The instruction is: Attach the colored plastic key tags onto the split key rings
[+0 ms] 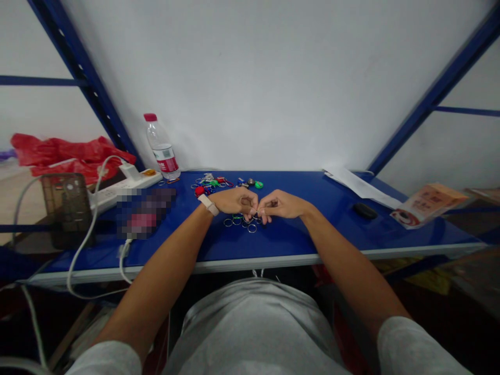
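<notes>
Both my hands meet over the middle of a blue table (297, 234). My left hand (234, 201), with a pale band on its wrist, is closed in a pinch, and my right hand (279, 205) is closed in a pinch facing it. Their fingertips touch around something small that I cannot make out. Just below them several metal key rings (239, 222) lie loose on the table. Behind the hands sits a heap of coloured key tags and rings (222, 183), red, green and blue.
A water bottle with a red cap (162, 147) stands at the back left by a white power strip (125, 188) with cables. Red plastic bags (66, 154) lie further left. Papers (359, 185), a dark oval object (364, 210) and an orange packet (427, 203) are on the right.
</notes>
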### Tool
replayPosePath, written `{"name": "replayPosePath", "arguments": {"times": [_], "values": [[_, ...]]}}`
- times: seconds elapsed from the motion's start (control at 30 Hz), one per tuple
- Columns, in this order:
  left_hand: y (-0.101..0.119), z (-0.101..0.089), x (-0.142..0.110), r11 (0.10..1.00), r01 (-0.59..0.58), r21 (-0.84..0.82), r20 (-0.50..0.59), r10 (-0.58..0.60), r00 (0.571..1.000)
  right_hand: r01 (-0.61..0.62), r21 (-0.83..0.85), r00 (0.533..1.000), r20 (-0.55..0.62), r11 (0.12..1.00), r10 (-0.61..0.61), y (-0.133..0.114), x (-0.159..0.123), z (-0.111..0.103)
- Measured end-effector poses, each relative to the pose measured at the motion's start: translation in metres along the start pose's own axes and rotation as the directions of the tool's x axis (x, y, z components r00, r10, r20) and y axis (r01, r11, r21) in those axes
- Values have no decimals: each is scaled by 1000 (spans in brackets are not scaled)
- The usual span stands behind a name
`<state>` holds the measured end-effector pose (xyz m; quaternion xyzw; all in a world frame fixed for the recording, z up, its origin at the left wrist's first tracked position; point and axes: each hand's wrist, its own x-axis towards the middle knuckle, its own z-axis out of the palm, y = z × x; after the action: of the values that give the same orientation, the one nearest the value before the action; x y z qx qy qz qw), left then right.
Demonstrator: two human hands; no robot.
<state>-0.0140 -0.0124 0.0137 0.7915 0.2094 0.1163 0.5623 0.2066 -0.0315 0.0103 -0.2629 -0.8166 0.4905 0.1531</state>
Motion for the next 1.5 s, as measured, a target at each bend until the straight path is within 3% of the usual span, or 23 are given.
{"name": "replayPosePath", "arguments": {"times": [0.37,0.6,0.8,1.03,1.5], "values": [[-2,0,2,992,24,122,-72,-15,997,-29,-79,998,-57,996,25,1,2,2],[0,2,4,964,62,259,-160,-21,987,-42,-263,993,-120,964,11,-4,2,4],[6,6,5,922,139,362,-238,-53,970,-15,-529,980,-175,848,-92,-8,5,7],[9,8,6,884,181,431,-290,-54,955,-9,-704,964,-196,710,-182,-9,8,10],[10,9,13,686,241,686,-356,28,934,-178,-872,952,-270,456,-146,1,18,17]]}}
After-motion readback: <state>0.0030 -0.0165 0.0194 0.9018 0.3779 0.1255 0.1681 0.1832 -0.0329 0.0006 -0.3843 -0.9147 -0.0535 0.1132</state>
